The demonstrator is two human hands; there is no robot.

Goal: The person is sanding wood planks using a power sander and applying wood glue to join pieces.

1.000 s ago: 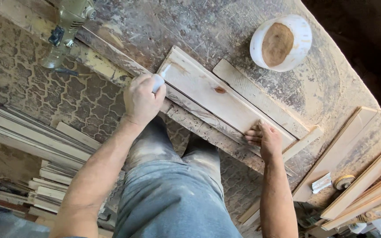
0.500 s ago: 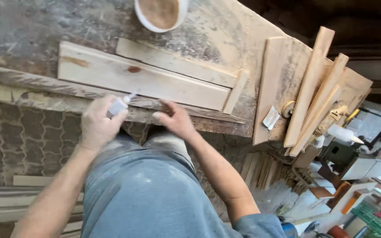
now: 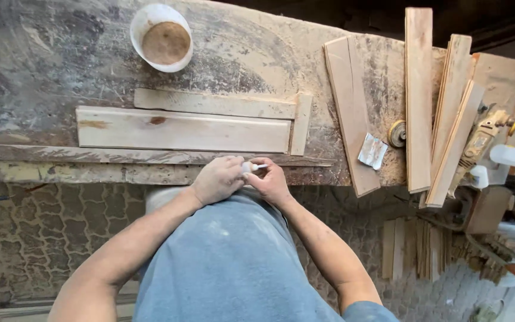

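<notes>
Hands: my left hand (image 3: 219, 179) and right hand (image 3: 271, 182) meet at the near edge of the workbench (image 3: 43, 65), a small tube (image 3: 249, 167) between them, its tip seemingly toward my right.
Board: the wide board (image 3: 183, 129) lies just beyond my hands.
Strip: a narrower strip (image 3: 213, 104) lies behind it.
Bowl: the bowl (image 3: 161, 37) sits farther back, leftward.
Planks: loose planks (image 3: 418, 101) lie at right.
</notes>
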